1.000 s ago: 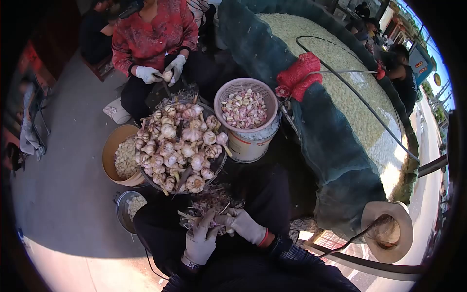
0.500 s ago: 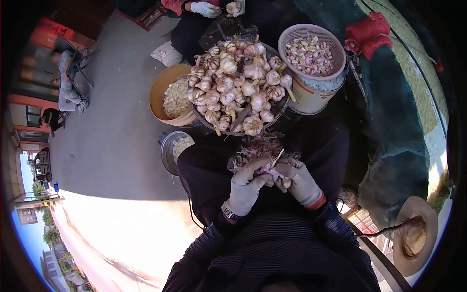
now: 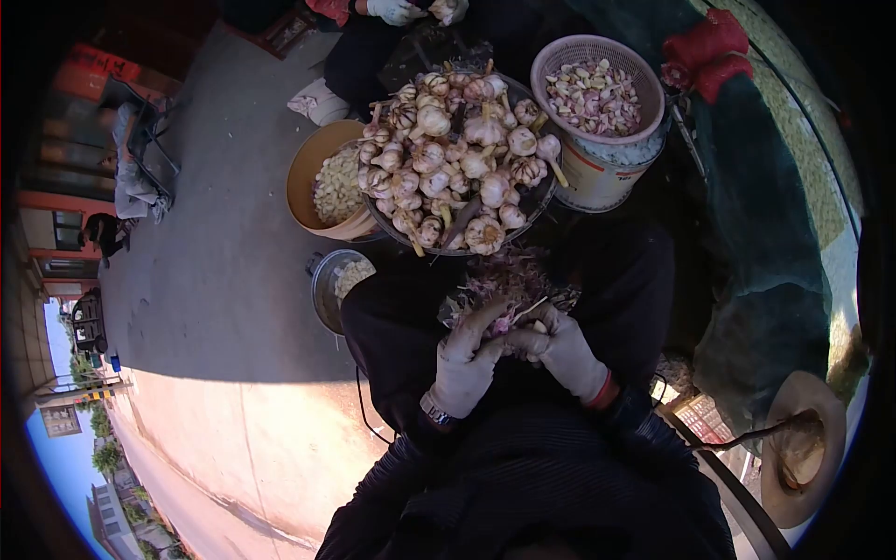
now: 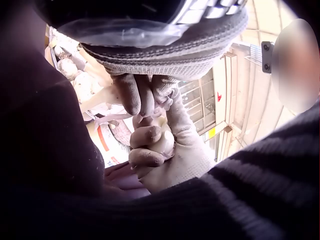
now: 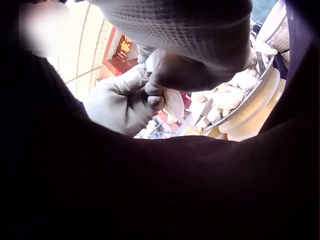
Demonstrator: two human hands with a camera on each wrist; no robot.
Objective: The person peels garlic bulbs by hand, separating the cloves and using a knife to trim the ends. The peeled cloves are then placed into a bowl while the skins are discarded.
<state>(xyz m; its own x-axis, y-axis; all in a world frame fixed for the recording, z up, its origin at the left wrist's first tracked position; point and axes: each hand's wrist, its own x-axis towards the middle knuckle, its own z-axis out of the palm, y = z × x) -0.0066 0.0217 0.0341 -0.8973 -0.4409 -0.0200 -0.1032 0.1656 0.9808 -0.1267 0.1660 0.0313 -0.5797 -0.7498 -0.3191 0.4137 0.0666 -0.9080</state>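
Paved ground (image 3: 215,289) spreads at left, partly shaded, partly sunlit. Next stand a tan bucket (image 3: 299,191) with peeled cloves (image 3: 338,187) and a metal pot (image 3: 321,297) holding more. Beside them, a basin (image 3: 534,217) is heaped with garlic bulbs (image 3: 434,121). Below it, the gloved left hand (image 3: 463,362) pinches the garlic (image 4: 164,144), which sits between both hands; the right hand (image 3: 571,357) curls its fingers round it. Farther right, a pink basket (image 3: 651,82) of cloves rests on a white bucket (image 3: 602,177), near green netting (image 3: 751,215) and a brimmed hat (image 3: 793,481).
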